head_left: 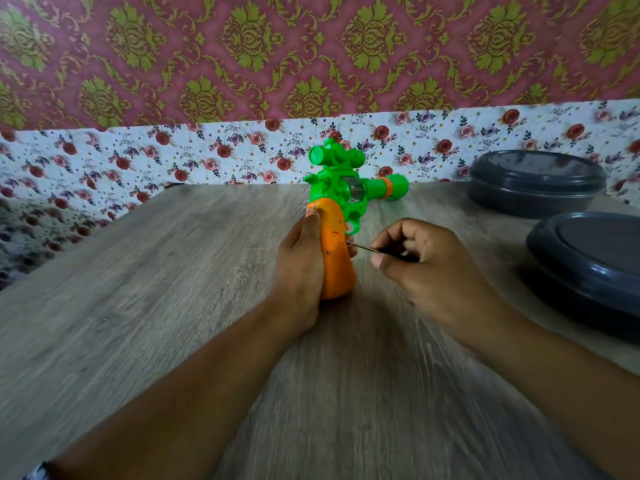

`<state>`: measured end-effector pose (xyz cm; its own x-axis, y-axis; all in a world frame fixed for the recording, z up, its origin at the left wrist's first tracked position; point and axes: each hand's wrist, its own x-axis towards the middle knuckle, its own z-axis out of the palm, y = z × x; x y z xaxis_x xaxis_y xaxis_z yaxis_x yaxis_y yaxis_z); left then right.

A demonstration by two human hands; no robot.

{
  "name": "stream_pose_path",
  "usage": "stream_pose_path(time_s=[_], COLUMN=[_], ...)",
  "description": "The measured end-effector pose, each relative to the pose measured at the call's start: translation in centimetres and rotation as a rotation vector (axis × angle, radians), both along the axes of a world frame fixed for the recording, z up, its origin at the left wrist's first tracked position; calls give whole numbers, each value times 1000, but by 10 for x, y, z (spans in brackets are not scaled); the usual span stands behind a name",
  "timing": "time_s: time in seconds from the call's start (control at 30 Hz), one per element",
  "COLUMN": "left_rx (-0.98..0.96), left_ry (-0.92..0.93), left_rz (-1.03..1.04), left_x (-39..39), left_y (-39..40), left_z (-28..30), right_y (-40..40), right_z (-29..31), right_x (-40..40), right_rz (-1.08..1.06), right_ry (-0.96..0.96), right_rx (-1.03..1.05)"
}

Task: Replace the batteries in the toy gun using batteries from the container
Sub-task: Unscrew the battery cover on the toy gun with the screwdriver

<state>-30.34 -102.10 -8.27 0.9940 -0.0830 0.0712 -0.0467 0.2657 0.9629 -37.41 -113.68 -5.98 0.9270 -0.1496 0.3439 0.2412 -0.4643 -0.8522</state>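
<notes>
Dim, soft indoor light, faint shadows under the forearms, motion blur streaking the table [145, 306], wide-angle bending at the edges.

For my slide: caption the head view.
Left hand steadies toy gun; right hand aims screwdriver at its orange grip.

A home room: ornate patterned wallpaper [242, 46], flowered paper [207, 157] below it, a wood-grain tabletop [173, 271], lidded plastic containers [533, 181] far right.
</notes>
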Motion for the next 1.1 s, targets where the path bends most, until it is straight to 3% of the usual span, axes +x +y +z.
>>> stream_pose_path(time_s=[0.13, 0.33, 0.5, 0.73, 1.1], left_rx=[-49, 4, 109, -6, 62], left_ry=[53, 57, 71, 143, 23], left_rz=[-14, 5, 117, 143, 104], left_x=[-2, -9, -14, -14, -15], left_y=[2, 1, -1, -2, -4], left_z=[2, 4, 8, 10, 9], right_y=[0, 13, 29, 31, 29], right_z=[-6, -14, -8, -4, -14], right_x=[4, 3, 16, 29, 23], right_rz=[53, -13, -66, -116, -132], right_ry=[121, 39, -81, -199, -266], right_rx=[232, 238, 40, -284, -327])
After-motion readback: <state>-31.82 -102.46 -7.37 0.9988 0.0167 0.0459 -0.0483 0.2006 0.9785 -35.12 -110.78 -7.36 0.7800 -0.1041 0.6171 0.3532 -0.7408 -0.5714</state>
